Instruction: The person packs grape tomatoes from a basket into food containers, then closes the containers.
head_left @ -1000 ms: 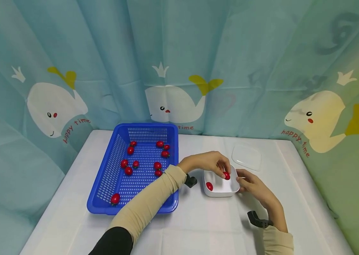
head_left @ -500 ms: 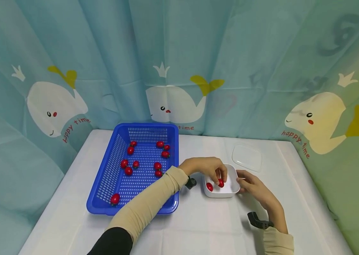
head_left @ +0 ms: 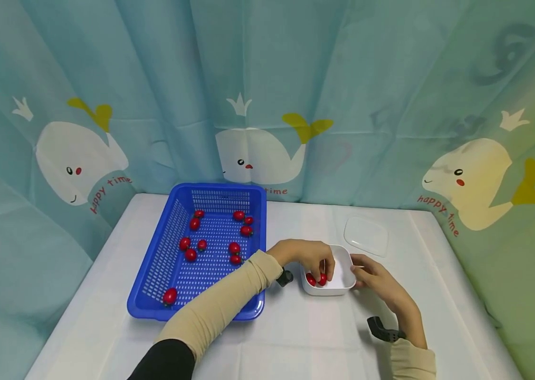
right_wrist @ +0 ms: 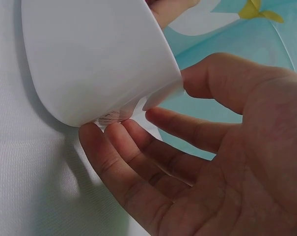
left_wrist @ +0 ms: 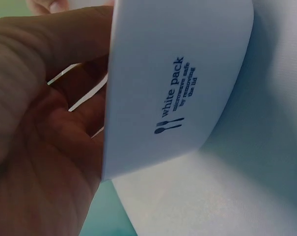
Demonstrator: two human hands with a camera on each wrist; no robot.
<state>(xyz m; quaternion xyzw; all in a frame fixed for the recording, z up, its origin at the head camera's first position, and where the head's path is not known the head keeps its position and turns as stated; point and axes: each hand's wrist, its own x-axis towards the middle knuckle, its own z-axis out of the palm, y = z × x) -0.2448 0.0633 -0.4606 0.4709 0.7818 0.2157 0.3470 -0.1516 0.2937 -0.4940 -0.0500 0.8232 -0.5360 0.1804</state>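
In the head view, my left hand (head_left: 314, 255) reaches down into a small white plastic food container (head_left: 343, 264) and pinches a cherry tomato (head_left: 323, 279) near its floor. Another cherry tomato (head_left: 311, 279) lies beside it, by the container's left wall. My right hand (head_left: 380, 278) holds the container at its right side. The right wrist view has the thumb at the rim and the fingers (right_wrist: 96, 147) against the outer wall. Printed words show on the container's wall (left_wrist: 177, 147) in the left wrist view, where the pinched tomato is hidden behind it.
Left of the container stands a blue plastic basket (head_left: 155, 274) with several cherry tomatoes (head_left: 190, 255) spread over its floor. A clear lid (head_left: 366, 235) lies behind the container on the white-covered table (head_left: 296, 338). A whale-print curtain (head_left: 367, 79) hangs behind the table.
My left hand has moved the pinched tomato left and toward the front inside the container, up to the other tomato. The right hand keeps its hold on the container's side.
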